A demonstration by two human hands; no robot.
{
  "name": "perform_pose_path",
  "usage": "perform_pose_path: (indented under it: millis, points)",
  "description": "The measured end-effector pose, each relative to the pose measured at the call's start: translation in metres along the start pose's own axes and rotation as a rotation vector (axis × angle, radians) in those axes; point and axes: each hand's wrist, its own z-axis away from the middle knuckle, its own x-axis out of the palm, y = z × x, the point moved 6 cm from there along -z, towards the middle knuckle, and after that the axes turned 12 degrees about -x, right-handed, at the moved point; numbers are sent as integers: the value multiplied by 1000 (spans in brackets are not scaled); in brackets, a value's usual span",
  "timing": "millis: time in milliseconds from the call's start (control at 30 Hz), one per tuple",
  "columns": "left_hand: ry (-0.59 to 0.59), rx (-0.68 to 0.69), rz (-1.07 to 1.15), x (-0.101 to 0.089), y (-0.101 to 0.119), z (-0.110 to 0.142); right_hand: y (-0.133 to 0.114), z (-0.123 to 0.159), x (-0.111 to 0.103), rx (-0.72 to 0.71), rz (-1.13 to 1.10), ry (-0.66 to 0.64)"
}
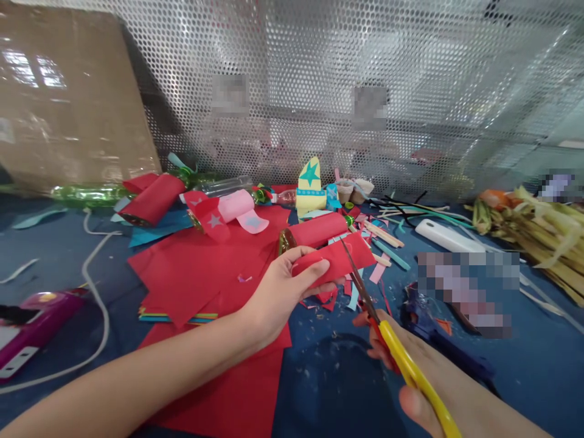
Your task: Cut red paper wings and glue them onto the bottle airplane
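Note:
My left hand (292,283) pinches a narrow red paper strip (335,263) between thumb and fingers, above the table. Faint pale lines show on the strip. My right hand (396,359) grips a pair of scissors (385,334) with yellow and red handles. Their dark blades point up and left, with the tip over the strip's upper edge; I cannot tell whether they are cutting it. Under my left forearm lie large red paper sheets (182,274), with other coloured sheets beneath. Just behind the strip lies a bottle wrapped in red paper (319,231).
Paper-covered bottles (232,207) and a yellow one with a green star (311,182) line the back by a perforated metal panel (296,79). Right are a blue glue gun (438,334) and dried husks (524,225). A purple power strip (36,322) with white cord lies left.

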Motion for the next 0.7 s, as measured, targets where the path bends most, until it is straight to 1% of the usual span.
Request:
perform_pose_path:
  millis: [67,133,267,400,700]
  points:
    - [-6,-4,-2,0,-1,0,-6,-6,1,-73,29,-41]
    - [0,-3,-1,0,-2,0,-11,-12,2,-106,38,-71]
    - [19,-3,4,0,-3,1,-17,-18,3,-76,13,-66]
    - [24,0,4,1,-3,2,-15,-16,4,-41,-11,-52]
    - [33,9,-21,1,-2,2,-23,-21,0,-120,89,-65]
